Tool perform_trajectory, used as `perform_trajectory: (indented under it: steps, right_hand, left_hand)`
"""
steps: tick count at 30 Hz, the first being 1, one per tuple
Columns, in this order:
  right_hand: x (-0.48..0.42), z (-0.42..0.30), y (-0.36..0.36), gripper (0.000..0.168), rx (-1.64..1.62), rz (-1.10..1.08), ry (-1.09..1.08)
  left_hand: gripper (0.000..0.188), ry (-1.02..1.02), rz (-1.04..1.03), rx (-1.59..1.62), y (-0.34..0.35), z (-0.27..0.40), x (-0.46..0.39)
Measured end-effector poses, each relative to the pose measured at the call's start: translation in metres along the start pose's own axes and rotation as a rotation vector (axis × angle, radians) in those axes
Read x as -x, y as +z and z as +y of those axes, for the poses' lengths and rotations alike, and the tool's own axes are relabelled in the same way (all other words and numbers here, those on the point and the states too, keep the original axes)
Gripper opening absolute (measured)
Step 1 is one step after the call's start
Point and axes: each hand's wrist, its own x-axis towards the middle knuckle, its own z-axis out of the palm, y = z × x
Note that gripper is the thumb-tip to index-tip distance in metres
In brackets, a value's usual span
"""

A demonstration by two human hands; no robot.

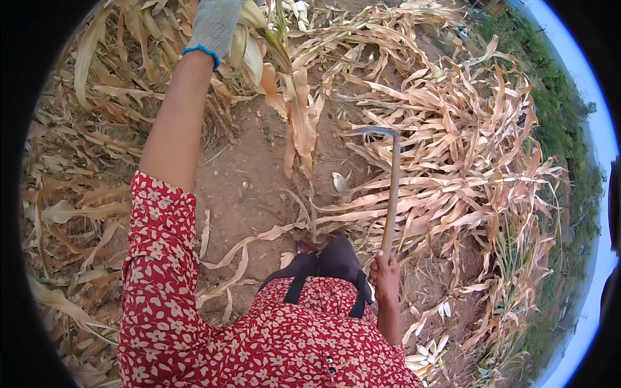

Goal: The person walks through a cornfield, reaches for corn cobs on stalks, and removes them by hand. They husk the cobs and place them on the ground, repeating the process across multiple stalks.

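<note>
My left hand [217, 22], in a grey knit glove with a blue cuff, reaches to the top edge of the view. Its fingers lie past that edge, so its grip is hidden. Right beside the glove are a pale maize husk [250, 56] and a dry maize stalk [279, 43] with brown leaves hanging down. My right hand [385, 274] is bare and closed round the lower end of a sickle's wooden handle [392, 194]. The sickle's curved metal blade [373, 130] points left at the top, over bare soil and leaf tips.
Cut dry maize stalks [451, 179] lie heaped on the right. More dry maize plants [87, 160] fill the left side. Bare soil [237, 179] runs between them, with a flat pale object [340, 184] on it. Husked-open cobs [427, 359] lie at lower right.
</note>
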Motion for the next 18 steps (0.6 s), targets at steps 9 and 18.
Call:
perform_trajectory:
  steps: [9, 18]
  right_hand:
    - [-0.022, -0.019, 0.029, 0.025, -0.006, -0.11, 0.101]
    - [-0.107, -0.086, 0.055, 0.025, 0.066, -0.239, 0.145]
  left_hand:
    - [0.062, -0.418, 0.054, 0.28, 0.056, 0.09, -0.026]
    - [0.055, -0.507, -0.059, 0.597, 0.022, 0.054, -0.044]
